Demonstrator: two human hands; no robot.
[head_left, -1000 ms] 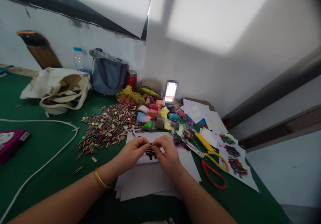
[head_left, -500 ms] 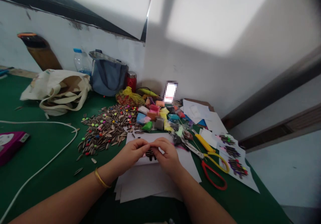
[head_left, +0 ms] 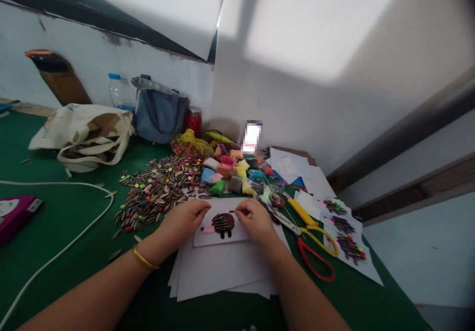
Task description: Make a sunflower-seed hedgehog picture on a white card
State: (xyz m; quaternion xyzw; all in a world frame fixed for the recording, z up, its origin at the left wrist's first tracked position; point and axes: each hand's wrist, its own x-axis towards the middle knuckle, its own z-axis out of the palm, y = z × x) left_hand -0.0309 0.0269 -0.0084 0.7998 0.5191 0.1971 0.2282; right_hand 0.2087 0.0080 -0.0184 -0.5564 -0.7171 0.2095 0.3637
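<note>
A small white card lies on a stack of white paper. On the card is a dark brown clay figure with a pink snout and seeds stuck in it. My left hand rests on the card's left edge, fingers curled. My right hand sits just right of the figure and pinches a sunflower seed above it. A gold bangle circles my left wrist.
A pile of sunflower seeds with coloured beads lies left of the card. Clay packets sit behind it. Scissors with red and yellow handles, a yellow knife and finished figures on paper are on the right. Bags and a white cable lie left.
My hands were close together over the figure and hid it. They have moved apart, the figure now shows, and my right hand holds a seed beside it.
</note>
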